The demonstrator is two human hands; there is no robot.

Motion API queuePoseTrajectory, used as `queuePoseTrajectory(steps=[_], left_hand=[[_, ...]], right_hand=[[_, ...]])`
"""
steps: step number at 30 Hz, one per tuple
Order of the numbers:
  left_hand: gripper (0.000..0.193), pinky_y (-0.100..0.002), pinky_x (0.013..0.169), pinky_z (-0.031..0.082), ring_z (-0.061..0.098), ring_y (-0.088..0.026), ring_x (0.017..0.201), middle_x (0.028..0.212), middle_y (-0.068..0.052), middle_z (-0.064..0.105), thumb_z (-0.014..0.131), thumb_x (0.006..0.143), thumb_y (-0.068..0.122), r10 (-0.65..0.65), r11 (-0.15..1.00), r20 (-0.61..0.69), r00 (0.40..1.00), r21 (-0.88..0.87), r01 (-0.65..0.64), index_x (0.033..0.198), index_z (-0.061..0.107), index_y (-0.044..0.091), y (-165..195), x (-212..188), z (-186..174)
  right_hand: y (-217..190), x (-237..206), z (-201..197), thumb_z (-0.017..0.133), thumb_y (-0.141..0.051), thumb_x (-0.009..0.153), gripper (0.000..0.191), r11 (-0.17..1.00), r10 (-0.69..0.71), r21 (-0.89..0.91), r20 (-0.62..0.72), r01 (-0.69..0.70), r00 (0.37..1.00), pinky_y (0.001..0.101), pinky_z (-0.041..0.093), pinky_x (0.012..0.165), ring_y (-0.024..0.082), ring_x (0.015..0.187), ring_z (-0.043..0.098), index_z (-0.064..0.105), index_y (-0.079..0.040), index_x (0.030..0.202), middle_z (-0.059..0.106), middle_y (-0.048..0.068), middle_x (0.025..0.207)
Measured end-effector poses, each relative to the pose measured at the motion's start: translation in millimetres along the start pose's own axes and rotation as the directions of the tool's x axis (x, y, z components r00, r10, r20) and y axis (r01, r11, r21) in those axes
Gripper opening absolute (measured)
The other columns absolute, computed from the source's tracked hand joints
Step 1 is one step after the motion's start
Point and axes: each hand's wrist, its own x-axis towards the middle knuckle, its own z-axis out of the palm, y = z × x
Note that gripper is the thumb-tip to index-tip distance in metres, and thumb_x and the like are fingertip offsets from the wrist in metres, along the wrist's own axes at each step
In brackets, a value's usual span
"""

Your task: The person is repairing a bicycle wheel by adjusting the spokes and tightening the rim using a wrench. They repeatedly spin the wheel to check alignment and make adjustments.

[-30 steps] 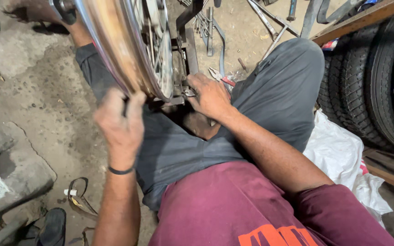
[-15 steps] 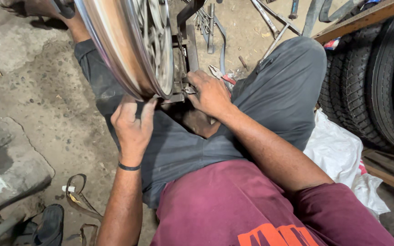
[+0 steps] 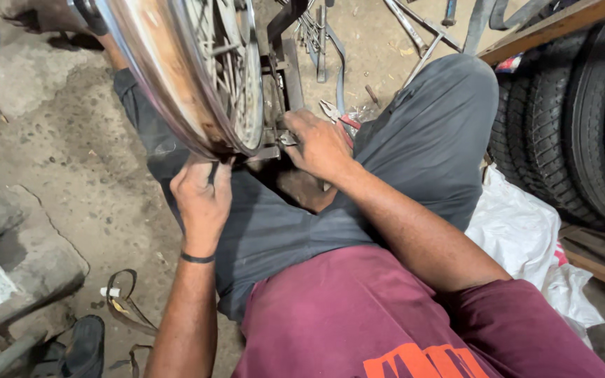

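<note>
Truing step | I see left hand [image 3: 202, 198] clamped on wheel rim [image 3: 166, 84] bottom edge | right hand [image 3: 320, 145] pinching small metal part beside rim, over my lap | pliers [image 3: 337, 115] near rim | next: fine, steady fingertip adjustment.

Stacked black tyres [image 3: 582, 133], white plastic sheet [image 3: 519, 231], red-handled pliers [image 3: 337, 115], black sandal [image 3: 82, 346]

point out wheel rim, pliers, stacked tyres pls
wheel rim [image 3: 169, 91], head view, on its rusty outer band.
pliers [image 3: 337, 115], head view, on the metal jaws beside the red handle.
stacked tyres [image 3: 582, 133], head view, on black tread.
</note>
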Motion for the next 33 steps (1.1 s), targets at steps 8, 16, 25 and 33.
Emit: queuePoseTrajectory(steps=[8,16,25,33], left_hand=[[0.012,-0.041,0.085,0.055,0.072,-0.035,0.096,0.106,-0.018,0.073,0.072,0.099,0.003,-0.025,1.0,0.038,0.999,0.005,0.025,0.11,0.07,0.001,-7.8,-5.3,2.9],[0.031,-0.025,0.088,0.054,0.065,-0.01,0.098,0.114,-0.001,0.068,0.074,0.107,0.008,-0.074,0.875,-0.091,0.993,-0.484,0.021,0.135,0.06,0.006,38.9,26.0,-39.2],[0.033,-0.031,0.087,0.055,0.066,-0.015,0.096,0.106,-0.01,0.069,0.079,0.101,0.006,-0.078,0.987,-0.025,0.997,-0.142,0.074,0.129,0.061,0.0,37.4,15.3,-25.6],[0.026,-0.039,0.089,0.053,0.067,-0.032,0.096,0.104,-0.016,0.068,0.079,0.098,0.007,-0.039,0.998,-0.002,0.999,-0.043,0.039,0.117,0.064,-0.002,22.9,3.5,-17.8]], right_hand=[[3.0,-2.6,2.0,0.08,-0.021,0.082,0.056,0.998,0.063,-0.005,0.041,-0.063,0.997,0.0485,0.056,0.085,0.04,0.103,0.068,0.061,-0.005,0.131,0.065,0.019,0.125],[1.5,-1.9,1.3,0.079,-0.02,0.08,0.057,0.999,0.049,-0.002,0.04,-0.049,0.998,0.0481,0.056,0.086,0.041,0.104,0.067,0.061,-0.004,0.131,0.065,0.02,0.127],[4.3,-2.2,4.6,0.08,-0.021,0.08,0.059,0.998,0.053,-0.026,0.06,-0.052,0.997,0.0489,0.055,0.088,0.041,0.105,0.067,0.06,-0.003,0.133,0.064,0.021,0.129],[2.1,0.1,4.3,0.08,-0.02,0.079,0.061,0.998,0.063,-0.035,0.064,-0.06,0.996,0.0491,0.054,0.086,0.042,0.105,0.067,0.06,-0.003,0.134,0.064,0.022,0.13]])
